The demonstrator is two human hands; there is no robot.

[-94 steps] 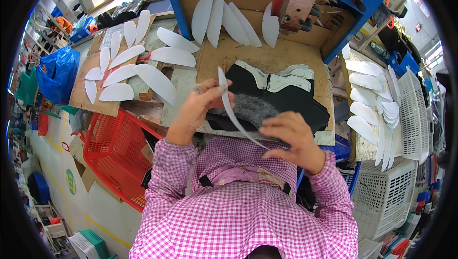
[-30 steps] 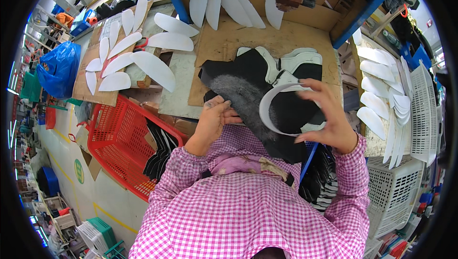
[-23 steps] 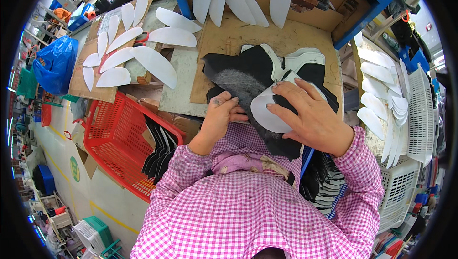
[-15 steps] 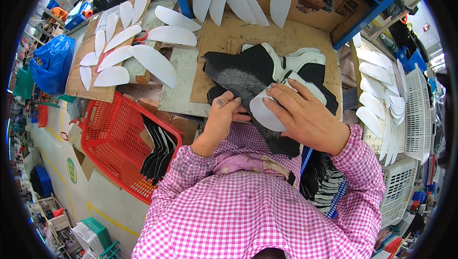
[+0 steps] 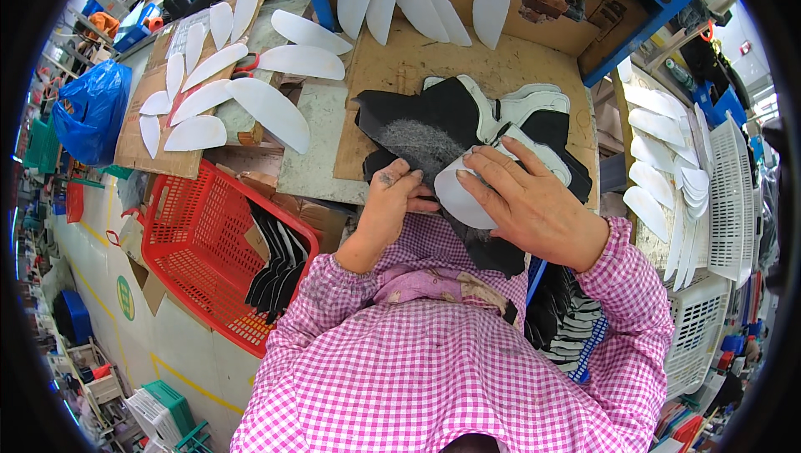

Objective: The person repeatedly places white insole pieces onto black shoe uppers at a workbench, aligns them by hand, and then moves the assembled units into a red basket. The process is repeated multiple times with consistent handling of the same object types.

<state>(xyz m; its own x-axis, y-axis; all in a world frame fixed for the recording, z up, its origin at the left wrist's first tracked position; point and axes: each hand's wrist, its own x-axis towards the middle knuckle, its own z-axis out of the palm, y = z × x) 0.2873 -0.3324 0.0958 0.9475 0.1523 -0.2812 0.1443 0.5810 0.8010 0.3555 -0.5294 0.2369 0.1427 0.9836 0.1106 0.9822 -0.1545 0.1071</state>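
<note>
A black fabric shoe-upper piece (image 5: 417,123) with a fuzzy grey patch lies over the near edge of the bench, its lower end hanging down. My left hand (image 5: 389,207) pinches its near left edge between thumb and fingers. My right hand (image 5: 534,203) has hold of a white half-moon stiffener piece (image 5: 459,201), fingers over its face, against the black fabric. The underside of this grip is hidden. Black-and-white shoe uppers (image 5: 534,111) lie stacked just beyond my right hand.
White half-moon pieces (image 5: 269,113) lie spread on cardboard at left; more (image 5: 413,7) lean at the back. A blue-framed machine (image 5: 617,27) stands far right. Below left is a red basket (image 5: 179,265) holding black parts. Further white pieces (image 5: 651,182) and white crates (image 5: 730,203) are at right.
The white piece and my right fingers have shifted very slightly left on the black fabric. My left hand keeps its pinch in about the same place.
</note>
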